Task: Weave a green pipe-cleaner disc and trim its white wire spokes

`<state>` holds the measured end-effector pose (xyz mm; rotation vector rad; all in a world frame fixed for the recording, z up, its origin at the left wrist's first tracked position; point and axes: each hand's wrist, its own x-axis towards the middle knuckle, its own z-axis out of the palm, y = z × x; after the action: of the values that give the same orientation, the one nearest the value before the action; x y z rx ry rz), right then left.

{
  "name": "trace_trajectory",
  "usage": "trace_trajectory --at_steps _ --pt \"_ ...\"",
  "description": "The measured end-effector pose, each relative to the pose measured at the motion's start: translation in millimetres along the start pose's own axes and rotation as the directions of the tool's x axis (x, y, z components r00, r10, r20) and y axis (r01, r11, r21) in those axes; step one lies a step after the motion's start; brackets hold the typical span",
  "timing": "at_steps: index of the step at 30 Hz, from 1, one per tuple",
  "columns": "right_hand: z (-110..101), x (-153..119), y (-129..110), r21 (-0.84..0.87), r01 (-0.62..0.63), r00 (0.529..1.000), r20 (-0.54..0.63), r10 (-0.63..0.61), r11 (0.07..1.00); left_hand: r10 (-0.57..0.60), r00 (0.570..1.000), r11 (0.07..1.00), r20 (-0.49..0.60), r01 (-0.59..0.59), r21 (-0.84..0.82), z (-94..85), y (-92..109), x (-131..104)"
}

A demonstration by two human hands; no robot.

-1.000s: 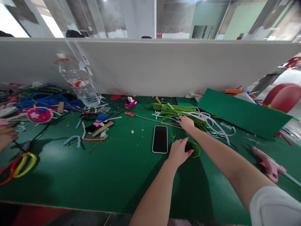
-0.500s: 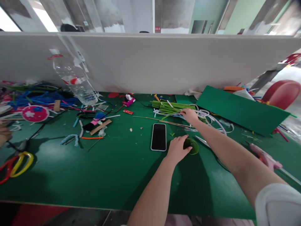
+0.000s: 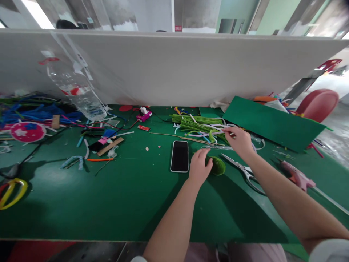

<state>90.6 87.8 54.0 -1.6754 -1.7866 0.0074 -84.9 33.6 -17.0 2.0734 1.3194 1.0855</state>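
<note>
My left hand (image 3: 200,165) is beside a small fuzzy green rounded piece (image 3: 218,166), thumb and fingers apart around its left edge; whether they touch it I cannot tell. With thumb and fingertips together, my right hand (image 3: 240,140) pinches a white pipe cleaner (image 3: 218,126) at the right end of the pile. Under and beside it lies a bundle of green pipe cleaners (image 3: 200,122), with a curled green piece (image 3: 212,136) on its near side. Several thin metal-looking wires (image 3: 218,147) lie between my two hands.
A phone (image 3: 179,156) lies left of my left hand. Scissors (image 3: 244,171) and a pink glue gun (image 3: 297,174) are at right, near a green board (image 3: 272,122). A plastic bottle (image 3: 79,94) leans at back left among craft scraps. Yellow-handled scissors (image 3: 20,193) lie far left.
My right hand has moved right along the pile. The green rounded piece has tipped from showing its hollow to showing its fuzzy outside, and my left hand has loosened around it.
</note>
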Motion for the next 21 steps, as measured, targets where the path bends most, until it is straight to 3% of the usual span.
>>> trace_trajectory --at_steps 3,6,8,11,15,21 --pt "4 -13 -3 0.251 -0.153 0.988 0.009 0.156 0.956 0.004 0.989 0.999 -0.148 0.001 0.032 -2.7 1 1" --pt "19 -21 -2 0.507 -0.303 0.952 0.116 0.284 0.807 0.024 0.979 1.000 -0.201 -0.022 0.013 -5.3 1 1" --pt "28 -27 1 0.597 -0.358 0.932 0.184 0.312 0.718 0.007 0.979 1.000 -0.206 -0.010 -0.015 -6.5 -1 2" --pt "34 -36 8 0.630 -0.401 0.916 0.265 0.301 0.665 -0.060 0.973 0.998 -0.225 0.052 -0.039 -6.1 -4 3" --pt "40 -30 19 0.560 -0.394 0.919 0.253 0.303 0.729 -0.104 0.967 0.994 -0.233 0.094 -0.054 -2.5 -7 4" --pt "64 14 29 0.371 -0.349 0.937 0.141 0.319 0.860 -0.087 0.978 0.995 -0.190 0.076 -0.065 -0.8 -10 3"
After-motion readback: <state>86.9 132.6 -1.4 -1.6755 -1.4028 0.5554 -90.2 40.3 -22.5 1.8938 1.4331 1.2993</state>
